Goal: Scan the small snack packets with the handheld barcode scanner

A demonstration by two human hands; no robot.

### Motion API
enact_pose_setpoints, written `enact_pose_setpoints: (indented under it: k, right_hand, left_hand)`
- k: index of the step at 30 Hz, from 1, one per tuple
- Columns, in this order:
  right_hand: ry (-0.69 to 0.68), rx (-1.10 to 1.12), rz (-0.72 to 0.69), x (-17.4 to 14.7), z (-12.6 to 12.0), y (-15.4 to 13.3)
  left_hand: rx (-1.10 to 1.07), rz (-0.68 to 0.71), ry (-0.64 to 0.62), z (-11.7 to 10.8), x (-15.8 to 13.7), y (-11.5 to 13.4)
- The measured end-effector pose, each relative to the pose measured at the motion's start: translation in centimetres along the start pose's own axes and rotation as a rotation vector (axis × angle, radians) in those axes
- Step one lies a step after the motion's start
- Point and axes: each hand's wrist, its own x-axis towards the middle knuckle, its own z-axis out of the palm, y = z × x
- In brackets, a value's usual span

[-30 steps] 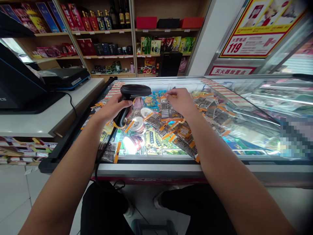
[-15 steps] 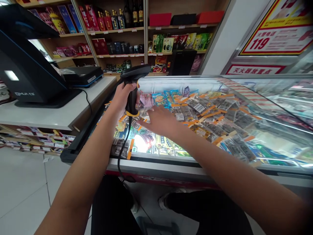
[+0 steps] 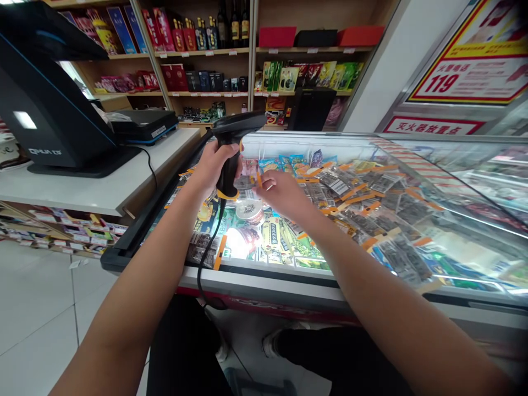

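My left hand (image 3: 211, 165) is wrapped round the handle of a black and yellow barcode scanner (image 3: 227, 175), its head pointing to the right and its cord hanging down. Just right of it, my right hand (image 3: 284, 192) pinches the orange edge of a clear packet (image 3: 247, 181). That packet is partly hidden behind the scanner handle. Below both hands lies a round tub (image 3: 249, 212) with a clear lid. Many orange-edged packets (image 3: 363, 198) are spread over the glass-topped freezer chest (image 3: 264, 270), and a yellow-green bag (image 3: 272, 236) shows beneath the right wrist.
On the left, a white counter (image 3: 99, 187) carries a black checkout terminal (image 3: 53, 104) and a black flat device (image 3: 144, 125). Shelves (image 3: 206, 52) with bottles and boxes stand behind the freezer. Red-and-white signs (image 3: 462, 77) hang at right.
My right hand has risen a little, closed from spread fingers and lifted a packet by its orange edge. The scanner sits slightly further right in the view. The tub below is now uncovered.
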Motion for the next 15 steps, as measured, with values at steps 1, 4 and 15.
enact_pose_setpoints:
  k: [1, 4, 15]
  right_hand:
    - [0.044, 0.062, 0.014, 0.3, -0.9, 0.4]
    - [0.260, 0.146, 0.034, 1.2, -3.4, 1.9]
    - [0.621, 0.030, 0.059, 2.3, -8.0, 5.3]
  left_hand:
    - [-0.005, 0.009, -0.001, 0.0, 0.0, -0.1]
    - [-0.013, 0.017, -0.026, -0.1, 0.0, -0.4]
    - [0.306, -0.121, -0.624, 0.2, -1.4, 0.1]
